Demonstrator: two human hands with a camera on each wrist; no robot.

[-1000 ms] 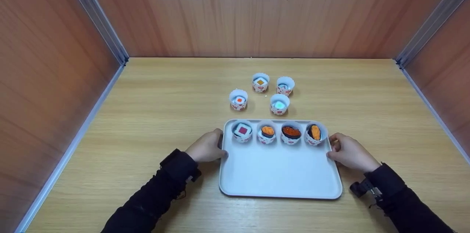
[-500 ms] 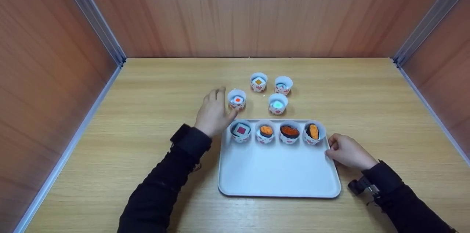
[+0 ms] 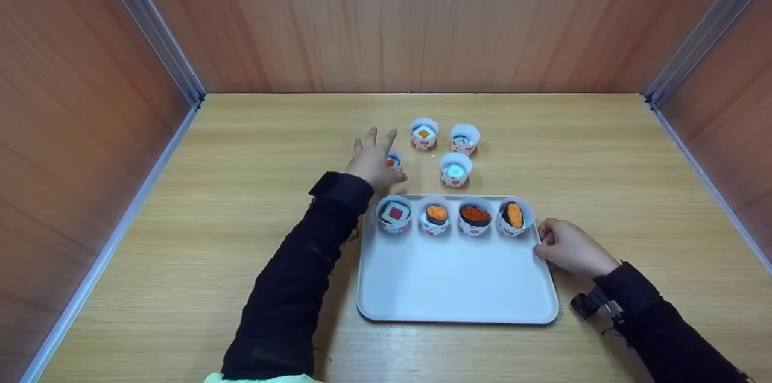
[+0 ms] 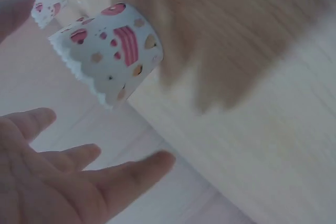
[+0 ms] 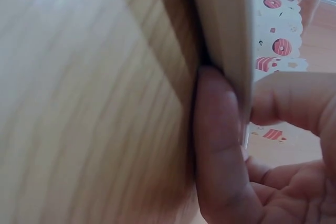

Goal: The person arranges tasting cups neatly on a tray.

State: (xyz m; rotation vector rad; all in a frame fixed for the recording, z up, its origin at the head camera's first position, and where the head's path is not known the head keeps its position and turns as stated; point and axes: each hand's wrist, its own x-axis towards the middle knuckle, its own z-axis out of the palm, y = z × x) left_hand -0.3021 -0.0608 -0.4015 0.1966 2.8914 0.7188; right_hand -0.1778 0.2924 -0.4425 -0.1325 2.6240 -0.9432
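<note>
My left hand (image 3: 375,163) reaches past the tray's far left corner with its fingers spread. It partly hides a paper cup (image 3: 395,161) holding a small white piece with a red centre. In the left wrist view, the open fingers stand apart from a printed paper cup (image 4: 113,53). My right hand (image 3: 573,245) grips the right rim of a white tray (image 3: 458,286). Seen from the right wrist, a finger lies under the tray's rim (image 5: 228,30). Along the tray's far edge stand several cups with toy-like sushi pieces, among them a cup with red roe (image 3: 475,217).
Behind the tray on the wooden table (image 3: 271,148) stand a cup with an orange-centred piece (image 3: 424,133), a cup with a pale piece (image 3: 465,139) and a cup with a light green centre (image 3: 455,170). Wood panels (image 3: 386,21) enclose the table.
My left hand has let go of the tray's left rim and moved forward to the cup with the red-centred piece. The right hand keeps its hold on the tray.
</note>
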